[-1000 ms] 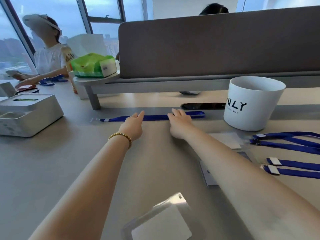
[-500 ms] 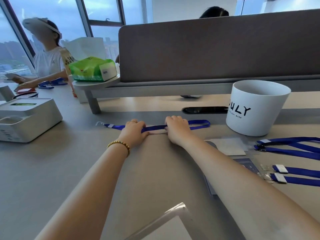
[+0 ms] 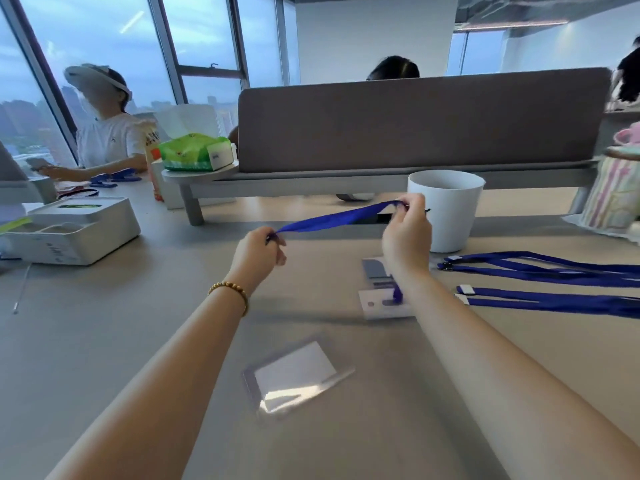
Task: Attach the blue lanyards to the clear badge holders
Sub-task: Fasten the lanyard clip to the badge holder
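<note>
The person holds 1 blue lanyard (image 3: 337,218) stretched in the air above the tabletop (image 3: 121,334), with both grips closed on it: the left hand (image 3: 258,252) pinches the lower end, the right hand (image 3: 407,233) pinches the higher end up near the white cup (image 3: 450,216). The strap's long axis runs left-low to right-high, sloping up toward the cup, and it looks twisted between the 2 pinches. Whether the clip end sits in the left or the right pinch cannot be told; both ends are hidden by fingers. The key relation: the nearest free clear badge holder (image 3: 298,377) lies flat on the tabletop well on the near side of the cup, toward the person, below and between the 2 forearms, slightly closer to the left arm. Its long axis is skewed, running roughly lower-left to upper-right, and which edge carries the slot is unclear from glare. A second holder (image 3: 381,306) lies just beside the right wrist, nearer the cup, with a short blue strap piece on it, so it may already be done; blur makes that uncertain. Spare lanyards (image 3: 554,282) lie right of the cup, well apart from both grips. Likely next: bring 1 end down and back to the near holder.
</note>
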The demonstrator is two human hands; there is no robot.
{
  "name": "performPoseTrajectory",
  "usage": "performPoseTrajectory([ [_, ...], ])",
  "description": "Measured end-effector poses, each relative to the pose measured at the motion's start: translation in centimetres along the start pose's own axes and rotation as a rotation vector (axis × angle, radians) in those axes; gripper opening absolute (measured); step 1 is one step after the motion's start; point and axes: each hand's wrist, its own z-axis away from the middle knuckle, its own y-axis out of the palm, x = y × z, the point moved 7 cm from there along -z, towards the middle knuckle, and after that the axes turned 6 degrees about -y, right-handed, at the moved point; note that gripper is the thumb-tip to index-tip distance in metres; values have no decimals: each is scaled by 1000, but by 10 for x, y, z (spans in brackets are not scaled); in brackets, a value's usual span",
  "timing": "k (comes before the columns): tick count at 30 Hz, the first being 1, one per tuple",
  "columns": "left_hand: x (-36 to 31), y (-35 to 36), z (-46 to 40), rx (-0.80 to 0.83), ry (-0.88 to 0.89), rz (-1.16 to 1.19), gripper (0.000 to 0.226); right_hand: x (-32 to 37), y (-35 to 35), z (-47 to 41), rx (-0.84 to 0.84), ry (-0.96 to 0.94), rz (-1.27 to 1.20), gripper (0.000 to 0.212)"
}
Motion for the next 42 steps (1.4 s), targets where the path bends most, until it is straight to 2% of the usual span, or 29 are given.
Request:
performPoseTrajectory([
  [3,-24,28,36,143,9,3,19,-12,-60,12,-23,31,148,24],
  [5,-36,54,62,252,17,-14,6,-21,-90,19,36,60,292,25],
  [9,-25,95,95,431,-127,-40,16,-38,-110,36,386,94,711,19],
  [12,-26,105,111,553,-68,-84,17,-50,-113,53,665,155,964,24],
  [15,-29,108,117,634,-11,-120,21,-44,-100,62,817,62,1068,34],
  [17,-29,107,119,642,-15,-125,20,-29,-78,65,878,-53,959,41],
  [19,-27,106,117,618,-22,-132,22,-14,-51,67,929,-137,727,41],
  [22,-22,103,115,585,-48,-120,24,-11,-25,79,987,-5,273,27],
  [24,-18,102,114,591,-76,-110,26,-16,-16,87,984,41,130,20],
  [27,-15,103,113,631,-89,-103,31,-21,-8,92,978,-65,177,16],
  [30,-19,101,114,633,-54,-133,26,-22,-8,92,965,-85,155,8],
  [33,-22,92,109,537,-3,-142,13,-24,-16,89,944,-96,200,2],
  [36,-25,88,106,459,20,-125,11,-30,-23,87,958,-74,239,3],
  [38,-26,92,109,497,5,-112,12,-32,-23,89,980,-43,204,2],
  [42,-22,98,116,588,-35,-89,19,-27,-17,96,975,-7,46,14],
])
